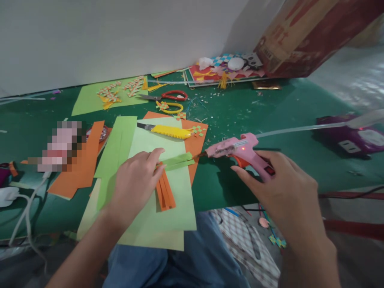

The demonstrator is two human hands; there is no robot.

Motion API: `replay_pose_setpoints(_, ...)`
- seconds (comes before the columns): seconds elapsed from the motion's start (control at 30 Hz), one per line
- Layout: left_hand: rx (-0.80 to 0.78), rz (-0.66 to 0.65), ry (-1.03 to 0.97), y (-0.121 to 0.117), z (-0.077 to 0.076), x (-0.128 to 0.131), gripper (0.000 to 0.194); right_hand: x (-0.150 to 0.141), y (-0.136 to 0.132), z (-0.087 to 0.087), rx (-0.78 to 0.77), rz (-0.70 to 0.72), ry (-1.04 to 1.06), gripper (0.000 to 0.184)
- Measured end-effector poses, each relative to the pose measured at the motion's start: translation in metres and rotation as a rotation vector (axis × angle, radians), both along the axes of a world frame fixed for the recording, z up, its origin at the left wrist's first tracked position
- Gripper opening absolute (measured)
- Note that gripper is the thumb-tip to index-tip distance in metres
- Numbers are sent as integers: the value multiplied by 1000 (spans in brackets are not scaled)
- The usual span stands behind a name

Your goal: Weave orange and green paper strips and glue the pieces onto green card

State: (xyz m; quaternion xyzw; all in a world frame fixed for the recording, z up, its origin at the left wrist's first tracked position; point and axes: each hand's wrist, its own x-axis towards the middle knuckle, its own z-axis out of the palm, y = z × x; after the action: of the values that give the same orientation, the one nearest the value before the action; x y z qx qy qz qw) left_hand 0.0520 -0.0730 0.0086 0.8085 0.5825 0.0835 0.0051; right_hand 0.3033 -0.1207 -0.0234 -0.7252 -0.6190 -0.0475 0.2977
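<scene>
Right hand (288,192) grips glue gun (237,150) | left hand (136,180) flat, pinning paper strips (171,168) | yellow knife (168,131) behind

Under the left hand (136,180) lie matt paper strips (168,176) (green and orange) on smooth pale-green paper sheets (177,208). The right hand (285,192) touches a glossy pink plastic glue gun (237,150). Beyond the fingers, a yellow plastic cutter (168,131) shows a metal blade.
</scene>
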Motion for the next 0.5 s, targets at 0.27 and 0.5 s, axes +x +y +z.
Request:
replay_pose_setpoints(0.27, 29, 3, 37, 3, 0, 3, 23, 11, 4, 4, -27, -143, -4, 30)
replay_pose_setpoints(0.5, -67, 3, -22, 5, 4, -3, 23, 10, 18, 4, -124, -237, 71, 31)
